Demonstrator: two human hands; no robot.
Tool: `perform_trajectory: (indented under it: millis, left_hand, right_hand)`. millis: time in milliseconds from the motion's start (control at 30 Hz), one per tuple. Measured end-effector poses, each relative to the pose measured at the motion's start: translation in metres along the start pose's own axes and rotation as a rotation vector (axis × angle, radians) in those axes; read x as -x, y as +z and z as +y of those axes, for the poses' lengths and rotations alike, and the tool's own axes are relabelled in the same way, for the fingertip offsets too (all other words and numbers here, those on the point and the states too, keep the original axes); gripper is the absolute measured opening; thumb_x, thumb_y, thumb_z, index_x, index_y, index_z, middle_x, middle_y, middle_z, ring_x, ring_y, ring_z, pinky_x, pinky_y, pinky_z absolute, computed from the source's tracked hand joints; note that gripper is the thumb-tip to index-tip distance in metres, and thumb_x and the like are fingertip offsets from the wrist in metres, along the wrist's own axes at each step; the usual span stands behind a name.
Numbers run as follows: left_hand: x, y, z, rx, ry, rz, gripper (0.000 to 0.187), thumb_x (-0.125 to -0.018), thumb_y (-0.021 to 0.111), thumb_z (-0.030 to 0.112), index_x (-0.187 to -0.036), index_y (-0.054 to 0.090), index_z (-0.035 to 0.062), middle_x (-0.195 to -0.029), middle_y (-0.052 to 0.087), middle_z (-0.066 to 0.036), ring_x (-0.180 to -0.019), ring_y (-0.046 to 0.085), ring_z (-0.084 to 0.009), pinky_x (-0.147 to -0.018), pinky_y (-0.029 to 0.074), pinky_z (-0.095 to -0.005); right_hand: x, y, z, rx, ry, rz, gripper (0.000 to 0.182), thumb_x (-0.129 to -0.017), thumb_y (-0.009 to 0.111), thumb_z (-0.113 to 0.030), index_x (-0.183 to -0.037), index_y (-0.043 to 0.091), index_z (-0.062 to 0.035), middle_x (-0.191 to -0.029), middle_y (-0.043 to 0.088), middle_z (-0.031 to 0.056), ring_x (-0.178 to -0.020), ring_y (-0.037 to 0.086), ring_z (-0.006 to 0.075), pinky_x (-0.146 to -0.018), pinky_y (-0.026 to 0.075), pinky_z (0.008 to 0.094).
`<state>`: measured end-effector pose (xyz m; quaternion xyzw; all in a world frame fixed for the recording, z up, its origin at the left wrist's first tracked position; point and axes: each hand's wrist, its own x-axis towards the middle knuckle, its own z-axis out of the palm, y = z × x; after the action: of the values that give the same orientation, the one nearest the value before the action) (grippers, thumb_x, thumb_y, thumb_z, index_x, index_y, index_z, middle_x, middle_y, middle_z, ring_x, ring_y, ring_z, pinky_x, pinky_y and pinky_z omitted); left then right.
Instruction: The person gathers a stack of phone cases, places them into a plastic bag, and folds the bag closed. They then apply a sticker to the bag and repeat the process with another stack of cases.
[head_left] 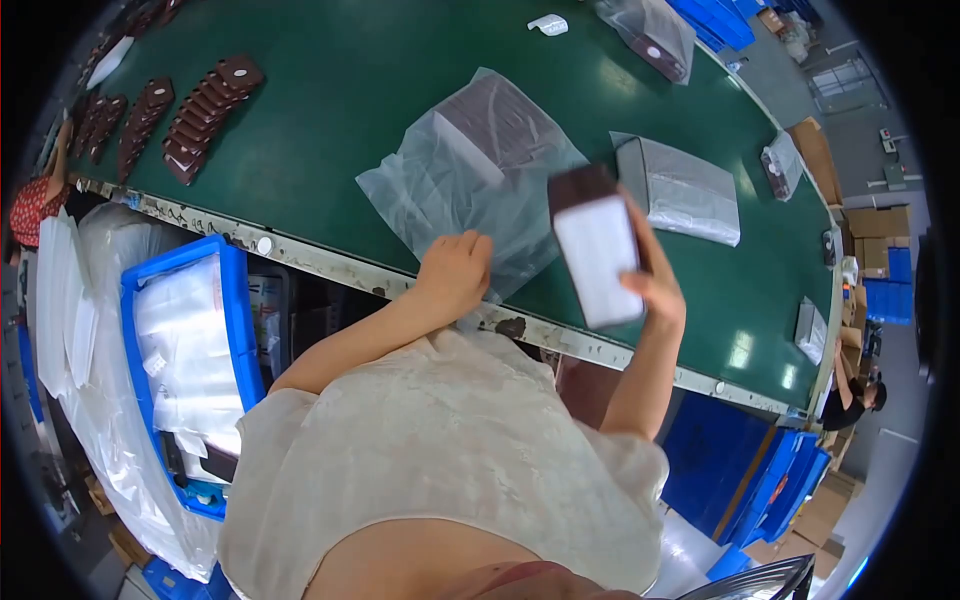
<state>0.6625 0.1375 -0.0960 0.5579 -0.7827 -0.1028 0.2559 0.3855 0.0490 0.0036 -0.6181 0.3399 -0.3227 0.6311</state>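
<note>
Clear, crinkly plastic bag (pixel 480 185) lies at centre frame on the green desk (pixel 340 90), mouth toward the near edge, with a dark brown flat block already inside near its upper end. Left hand (pixel 455 272) rests on the bag's lower edge, fingers curled and pinching the film against the desk. Right hand (pixel 655 285) is clamped around a flat rectangular stack (pixel 595 250), dark brown at the top with a white face toward the camera, held raised just right of the bag, centre-right of frame.

Risks, as judged: the film is thin and slippery, so the pinched edge could slide free and the mouth fall shut; the stack's square corners could snag or tear the plastic; a one-handed hold on a smooth stack could let pieces fan out or drop at the desk's worn metal edge.

Upper left: rows of dark brown flat pieces (pixel 200 110), overlapped like shingles. Right of centre: a filled, glossy grey bagged pack (pixel 680 190), boxy and taut; more bagged packs along the far right edge. Lower left: rigid blue plastic crate (pixel 140 300) holding white sheets. Another person (pixel 850 395) sits at the right end.
</note>
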Motion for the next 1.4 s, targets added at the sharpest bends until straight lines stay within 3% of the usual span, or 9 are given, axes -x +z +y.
perform_trajectory:
  millis: [133, 467, 600, 733, 1100, 1200, 1300, 1367, 1400]
  left_hand:
    - [-0.013, -0.034, 0.009, 0.418, -0.287, 0.095, 0.014, -0.091, 0.064, 0.010, -0.100, 0.053, 0.0059, -0.075, 0.061, -0.012, -0.063, 0.061, -0.0355, -0.057, 0.047, -0.0439]
    - [-0.026, -0.057, 0.029, 0.178, -0.022, 0.223, 0.011, -0.091, 0.063, 0.009, -0.094, 0.052, 0.0082, -0.067, 0.061, -0.010, -0.058, 0.062, -0.0317, -0.051, 0.047, -0.0423]
    - [-0.023, -0.054, 0.022, 0.255, -0.084, 0.201, 0.011, -0.091, 0.064, 0.009, -0.094, 0.053, 0.0079, -0.068, 0.061, -0.009, -0.059, 0.062, -0.0308, -0.051, 0.047, -0.0407]
    - [-0.023, -0.052, 0.017, 0.257, -0.071, 0.194, 0.012, -0.091, 0.065, 0.009, -0.098, 0.055, 0.0075, -0.070, 0.063, -0.010, -0.061, 0.064, -0.0310, -0.052, 0.048, -0.0401]
    - [-0.010, -0.032, 0.012, 0.356, -0.076, 0.059, 0.014, -0.091, 0.067, 0.012, -0.098, 0.056, 0.0074, -0.072, 0.064, -0.010, -0.066, 0.067, -0.0278, -0.056, 0.049, -0.0401]
    - [0.003, -0.061, -0.015, 0.665, -0.377, -0.096, 0.020, -0.093, 0.068, 0.019, -0.100, 0.055, 0.0062, -0.069, 0.062, -0.009, -0.067, 0.067, -0.0201, -0.056, 0.049, -0.0376]
    - [0.025, -0.037, -0.072, 0.474, -0.581, 0.167, 0.026, -0.097, 0.066, 0.029, -0.102, 0.056, 0.0059, -0.077, 0.064, -0.006, -0.066, 0.064, -0.0136, -0.056, 0.048, -0.0334]
    - [0.022, -0.035, -0.098, 1.081, -1.125, 0.273, 0.033, -0.098, 0.062, 0.040, -0.101, 0.058, 0.0081, -0.085, 0.064, -0.007, -0.061, 0.062, -0.0168, -0.055, 0.049, -0.0316]
    - [0.015, -0.032, -0.103, 1.085, -1.125, 0.281, 0.033, -0.098, 0.062, 0.040, -0.101, 0.058, 0.0081, -0.085, 0.064, -0.007, -0.061, 0.062, -0.0168, -0.055, 0.049, -0.0316]
  right_hand:
    - [0.014, 0.004, 0.025, 0.080, 0.204, -0.087, 0.116, -0.057, 0.080, -0.039, -0.156, 0.030, -0.0053, -0.152, 0.039, 0.0176, -0.141, 0.038, 0.0284, -0.116, 0.025, 0.0359]
    - [-0.043, 0.104, 0.039, 1.090, -0.115, 0.105, 0.102, -0.061, 0.082, -0.032, -0.150, 0.038, -0.0054, -0.138, 0.041, 0.0286, -0.126, 0.042, 0.0467, -0.107, 0.035, 0.0500]
    - [-0.046, 0.116, 0.053, 1.112, -0.172, 0.292, 0.108, -0.059, 0.081, -0.035, -0.151, 0.035, -0.0044, -0.133, 0.042, 0.0333, -0.117, 0.045, 0.0465, -0.099, 0.036, 0.0540]
    - [-0.040, 0.122, 0.049, 1.004, -0.108, 0.143, 0.104, -0.061, 0.082, -0.033, -0.151, 0.036, -0.0068, -0.138, 0.041, 0.0308, -0.119, 0.045, 0.0470, -0.102, 0.036, 0.0532]
    - [-0.150, 0.161, 0.082, 1.246, -0.251, 0.250, 0.104, -0.063, 0.080, -0.043, -0.148, 0.038, 0.0007, -0.150, 0.034, 0.0316, -0.132, 0.039, 0.0451, -0.104, 0.033, 0.0566]
    - [-0.145, 0.162, 0.085, 1.278, -0.341, 0.284, 0.101, -0.065, 0.080, -0.040, -0.147, 0.038, 0.0024, -0.152, 0.033, 0.0297, -0.136, 0.037, 0.0434, -0.106, 0.031, 0.0582]
    - [-0.132, 0.162, 0.078, 1.288, -0.352, 0.278, 0.098, -0.067, 0.079, -0.038, -0.147, 0.038, 0.0034, -0.154, 0.032, 0.0276, -0.139, 0.035, 0.0420, -0.108, 0.028, 0.0592]
    - [-0.126, 0.163, 0.072, 1.276, -0.294, 0.222, 0.096, -0.068, 0.078, -0.035, -0.147, 0.038, 0.0036, -0.155, 0.032, 0.0254, -0.142, 0.032, 0.0409, -0.110, 0.025, 0.0595]
    - [-0.125, 0.165, 0.072, 1.278, -0.300, 0.217, 0.096, -0.068, 0.078, -0.035, -0.147, 0.038, 0.0036, -0.155, 0.032, 0.0254, -0.142, 0.032, 0.0409, -0.110, 0.025, 0.0595]
